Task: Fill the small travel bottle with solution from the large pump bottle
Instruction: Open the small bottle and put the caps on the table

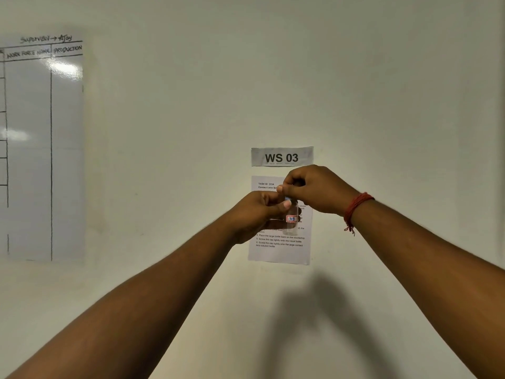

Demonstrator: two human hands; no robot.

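Left hand [255, 214] grips travel bottle [291, 218]; right hand [314, 188] pinches top, possibly cap; midair.

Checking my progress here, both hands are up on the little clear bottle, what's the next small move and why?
Probably twist the cap off: your left hand steadies the small travel bottle while your right hand pinches its top. The bottle looks empty, and no pump bottle is in view.
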